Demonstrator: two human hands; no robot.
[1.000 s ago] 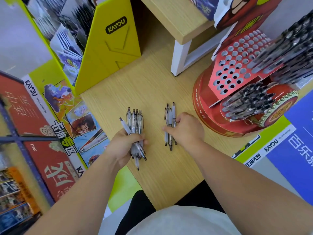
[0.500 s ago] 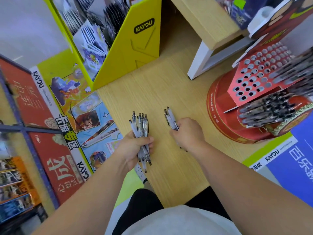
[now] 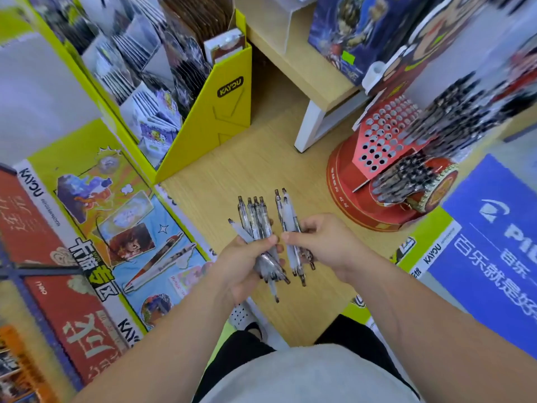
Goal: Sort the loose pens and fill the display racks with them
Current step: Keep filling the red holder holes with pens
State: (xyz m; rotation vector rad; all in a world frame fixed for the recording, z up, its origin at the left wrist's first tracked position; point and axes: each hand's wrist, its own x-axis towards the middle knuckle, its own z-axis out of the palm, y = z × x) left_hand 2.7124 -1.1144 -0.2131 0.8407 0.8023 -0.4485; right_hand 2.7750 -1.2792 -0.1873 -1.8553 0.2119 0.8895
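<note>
We see both hands over the wooden counter [image 3: 261, 170], near its front edge. The left hand [image 3: 238, 266] grips a big bundle of pens [image 3: 254, 219], fingers curled round it, clicker ends pointing away. The right hand [image 3: 325, 242] holds a smaller bundle [image 3: 286, 213] just beside it. At the counter's right edge stands the red display rack [image 3: 374, 135], partly filled with dark pens. A yellow card box [image 3: 215, 123] sits back left.

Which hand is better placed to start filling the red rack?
Right, likely: the right hand grips the smaller bundle of clear-barrelled pens nearer the red perforated display rack; the left hand, farther away, grips the larger pen bundle.
</note>
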